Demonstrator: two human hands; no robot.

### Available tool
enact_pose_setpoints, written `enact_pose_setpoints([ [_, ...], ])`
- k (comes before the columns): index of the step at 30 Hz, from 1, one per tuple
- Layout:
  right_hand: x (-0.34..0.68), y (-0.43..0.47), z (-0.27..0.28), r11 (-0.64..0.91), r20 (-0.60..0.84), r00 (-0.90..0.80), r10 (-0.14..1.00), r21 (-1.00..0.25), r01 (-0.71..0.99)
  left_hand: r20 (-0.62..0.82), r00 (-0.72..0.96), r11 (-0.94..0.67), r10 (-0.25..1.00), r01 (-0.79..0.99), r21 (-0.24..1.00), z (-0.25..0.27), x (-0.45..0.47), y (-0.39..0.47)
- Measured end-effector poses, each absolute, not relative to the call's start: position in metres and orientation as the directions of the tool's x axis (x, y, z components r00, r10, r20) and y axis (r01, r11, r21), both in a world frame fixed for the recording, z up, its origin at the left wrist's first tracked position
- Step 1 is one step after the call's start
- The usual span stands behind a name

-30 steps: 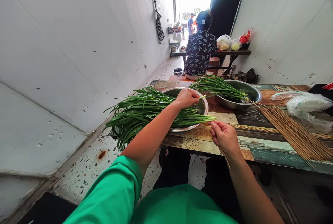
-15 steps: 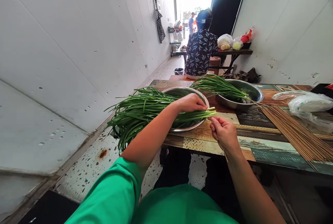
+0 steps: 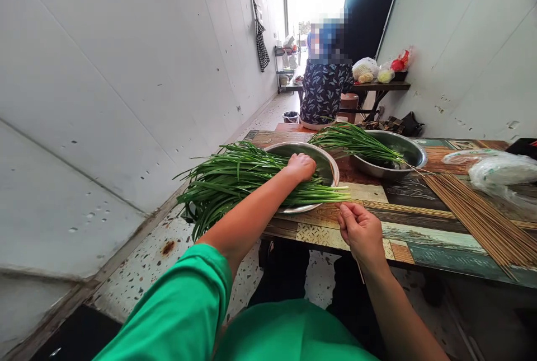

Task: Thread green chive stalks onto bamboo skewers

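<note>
Chives heaped across the bowl, leaves trailing over its left rim, pale ends jutting past its right rim. Just changed: left hand drawn back from those ends, where half a second ago pressing stalks together, to a spot over the middle of the bowl, among the leaves. Fingertips hidden there, so impossible to tell whether grasping or loose. Right hand, just off the bowl's near right rim, pinched around a skewer, tip close to the pale ends; too fine to tell whether piercing any. By all appearances, one more stalk left with the gathered ends, and attention back on the heap. Beyond the bowl and to its right, a second bowl with another bunch laid over it; farther right of the bowl, loose skewers and a bag on the tabletop. Well past the bowl, a person in a patterned shirt. No brand legible; chalk-like lettering on a dark panel right of the bowl, unreadable.
</note>
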State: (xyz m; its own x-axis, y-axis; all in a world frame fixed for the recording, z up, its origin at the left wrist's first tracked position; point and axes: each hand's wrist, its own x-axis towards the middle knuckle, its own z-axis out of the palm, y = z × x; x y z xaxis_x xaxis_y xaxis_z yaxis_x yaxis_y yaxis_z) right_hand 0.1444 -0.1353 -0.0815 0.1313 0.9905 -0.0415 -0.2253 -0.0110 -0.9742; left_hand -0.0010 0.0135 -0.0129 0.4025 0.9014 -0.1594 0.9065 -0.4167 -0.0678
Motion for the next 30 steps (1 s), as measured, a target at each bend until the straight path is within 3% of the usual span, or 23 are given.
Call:
enact_pose_setpoints([
  [3, 0.145, -0.135, -0.081, -0.018, -0.049, 0.129, 0.990, -0.973, -0.230, -0.222, 0.413, -0.439, 0.883, 0.895, -0.082, -0.013, 0.000, 0.012],
  [7, 0.146, -0.134, -0.082, -0.016, -0.046, 0.124, 0.991, -0.972, -0.234, -0.184, 0.393, -0.415, 0.901, 0.904, -0.100, -0.016, 0.001, 0.013],
  [9, 0.147, -0.133, -0.081, -0.024, -0.052, 0.110, 0.993, -0.970, -0.241, -0.180, 0.391, -0.406, 0.903, 0.913, -0.052, -0.016, 0.000, 0.013],
  [11, 0.148, -0.131, -0.080, -0.035, -0.060, 0.093, 0.994, -0.967, -0.251, -0.145, 0.376, -0.377, 0.915, 0.926, 0.025, -0.015, -0.002, 0.014],
  [14, 0.150, -0.129, -0.078, -0.052, -0.074, 0.079, 0.994, -0.965, -0.256, 0.016, 0.334, -0.332, 0.943, 0.930, 0.158, -0.010, -0.005, 0.017],
  [16, 0.152, -0.127, -0.074, -0.065, -0.086, 0.071, 0.994, -0.964, -0.256, 0.073, 0.302, -0.309, 0.951, 0.900, 0.306, -0.006, -0.006, 0.018],
  [21, 0.154, -0.122, -0.067, -0.085, -0.103, 0.058, 0.993, -0.963, -0.257, -0.038, 0.317, -0.189, 0.948, 0.652, 0.734, 0.002, -0.002, 0.013],
  [24, 0.154, -0.121, -0.065, -0.086, -0.104, 0.056, 0.993, -0.963, -0.257, -0.064, 0.316, -0.134, 0.947, 0.568, 0.812, 0.003, 0.001, 0.010],
  [30, 0.154, -0.122, -0.066, -0.081, -0.101, 0.062, 0.993, -0.960, -0.267, -0.066, 0.305, -0.103, 0.950, 0.505, 0.857, 0.001, -0.001, 0.012],
])
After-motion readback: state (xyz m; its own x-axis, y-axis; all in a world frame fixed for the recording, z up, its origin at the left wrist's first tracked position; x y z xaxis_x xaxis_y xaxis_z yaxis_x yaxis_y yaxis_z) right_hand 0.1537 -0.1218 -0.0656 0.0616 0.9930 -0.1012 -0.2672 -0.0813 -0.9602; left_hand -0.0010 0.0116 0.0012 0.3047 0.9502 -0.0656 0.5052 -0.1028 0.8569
